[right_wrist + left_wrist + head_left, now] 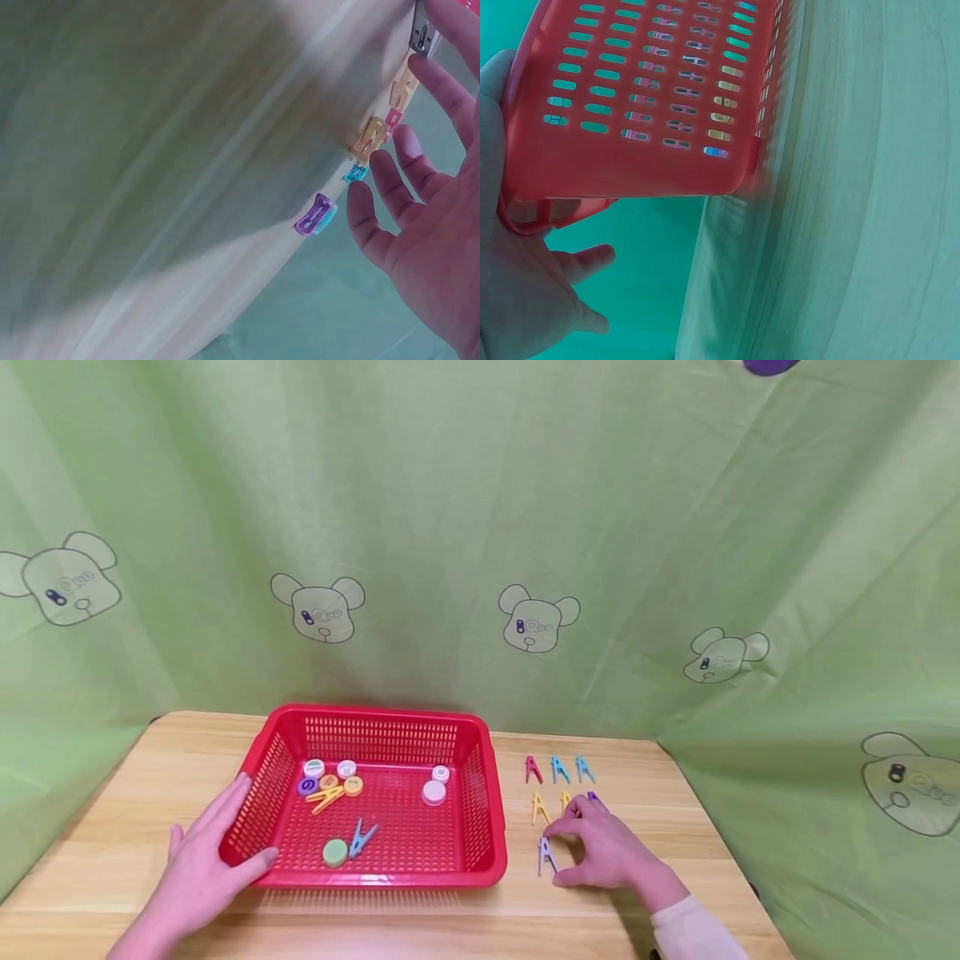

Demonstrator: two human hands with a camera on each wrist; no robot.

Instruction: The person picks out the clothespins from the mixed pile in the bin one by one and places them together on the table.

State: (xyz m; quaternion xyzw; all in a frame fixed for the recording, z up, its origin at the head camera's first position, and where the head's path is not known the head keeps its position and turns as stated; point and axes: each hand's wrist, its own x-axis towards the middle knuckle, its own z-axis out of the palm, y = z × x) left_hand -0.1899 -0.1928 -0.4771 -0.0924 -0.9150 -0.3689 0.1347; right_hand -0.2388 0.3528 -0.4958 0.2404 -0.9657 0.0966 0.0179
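Observation:
My left hand rests at the near left corner of a red plastic basket, fingers straight along the left side and thumb over the front rim. In the left wrist view two fingers stick out free below the basket. With thumb and index finger my right hand pinches a pale purple clothespin standing on the table, right of the basket; it looks grey in the right wrist view. Behind it stand a yellow clothespin and another yellow one partly hidden by the fingers. A purple clothespin peeks out behind the hand.
Farther back stand a red clothespin and two blue clothespins. The basket holds several bottle caps, including a green cap and a pink cap, plus a yellow clothespin and a blue one. A green curtain hangs behind the table.

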